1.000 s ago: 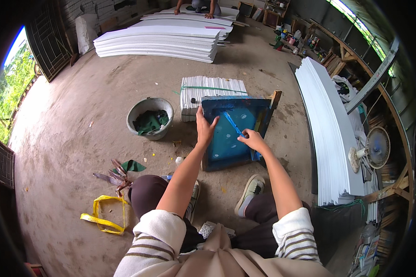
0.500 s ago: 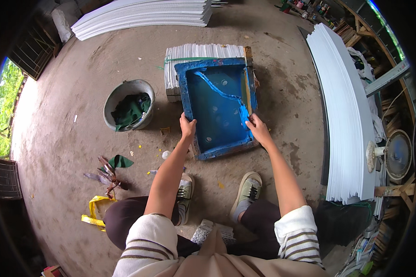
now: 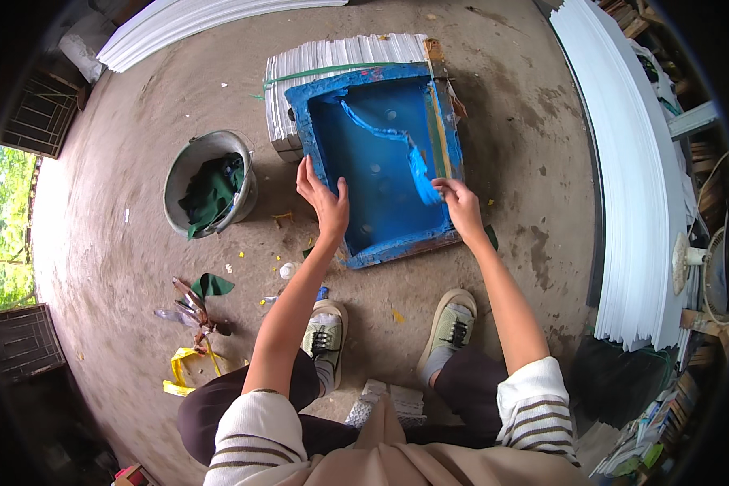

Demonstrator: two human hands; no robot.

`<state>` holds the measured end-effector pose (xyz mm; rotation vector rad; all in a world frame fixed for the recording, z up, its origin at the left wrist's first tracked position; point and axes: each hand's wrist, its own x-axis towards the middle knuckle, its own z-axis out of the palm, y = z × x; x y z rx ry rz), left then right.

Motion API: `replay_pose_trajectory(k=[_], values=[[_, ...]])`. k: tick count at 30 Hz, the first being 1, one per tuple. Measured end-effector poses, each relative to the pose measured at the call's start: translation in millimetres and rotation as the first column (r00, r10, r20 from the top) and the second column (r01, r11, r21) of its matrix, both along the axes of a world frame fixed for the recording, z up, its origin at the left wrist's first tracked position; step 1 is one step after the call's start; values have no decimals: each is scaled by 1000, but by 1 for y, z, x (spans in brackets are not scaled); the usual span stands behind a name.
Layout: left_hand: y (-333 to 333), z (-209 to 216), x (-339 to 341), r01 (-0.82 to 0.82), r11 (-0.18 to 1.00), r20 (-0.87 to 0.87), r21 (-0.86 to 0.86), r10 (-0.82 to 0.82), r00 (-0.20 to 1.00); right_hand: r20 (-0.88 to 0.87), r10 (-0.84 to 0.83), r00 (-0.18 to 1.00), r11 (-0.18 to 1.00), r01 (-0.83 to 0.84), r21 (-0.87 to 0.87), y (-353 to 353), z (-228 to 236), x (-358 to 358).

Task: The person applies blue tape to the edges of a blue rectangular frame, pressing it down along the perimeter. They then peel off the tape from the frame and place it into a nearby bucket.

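A blue-stained rectangular frame point(image 3: 397, 253) with a see-through blue panel point(image 3: 373, 162) leans on a stack of white sheets point(image 3: 287, 130); it looks like a printing screen. My left hand point(image 3: 324, 198) straddles its left rim, fingers along the outside and thumb over the inner side. At the right side, my right hand point(image 3: 460, 206) pinches the lower end of a crumpled bright blue strip point(image 3: 419, 170). The strip's thinner upper part runs across the panel toward the top left. What lies under the frame is hidden.
A grey bucket point(image 3: 247, 194) with dark green cloth stands to the left. Cloth scraps, a brown bundle point(image 3: 194, 308) and a yellow strap point(image 3: 178, 373) lie nearer. Tall white sheet stacks point(image 3: 624, 178) line the right, beside a fan point(image 3: 717, 267). My shoes flank the near floor.
My right hand has lifted the strip's lower end off the frame's right inner edge. My left hand has slid up the left rim with its fingers more stretched. The view has shifted.
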<state>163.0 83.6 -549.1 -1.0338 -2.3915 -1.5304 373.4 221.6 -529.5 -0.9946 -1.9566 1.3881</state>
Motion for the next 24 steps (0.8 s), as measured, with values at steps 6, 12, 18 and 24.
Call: replay_pose_trajectory(k=[6, 12, 18, 24], values=[[45, 83, 26, 378, 919, -414, 109, -304, 858, 50, -266, 963, 963, 262, 63, 55, -44, 42], [115, 88, 76, 345, 401, -218, -849, -860, 462, 171, -125, 977, 974, 154, -167, 62, -72, 34], [116, 47, 132, 25, -233, 214, -972, -836, 505, 210, -144, 967, 987, 154, -32, 72, -92, 28], [79, -40, 127, 437, 509, 233, -742, -415, 879, 229, -208, 951, 978, 199, 62, 56, -85, 7]])
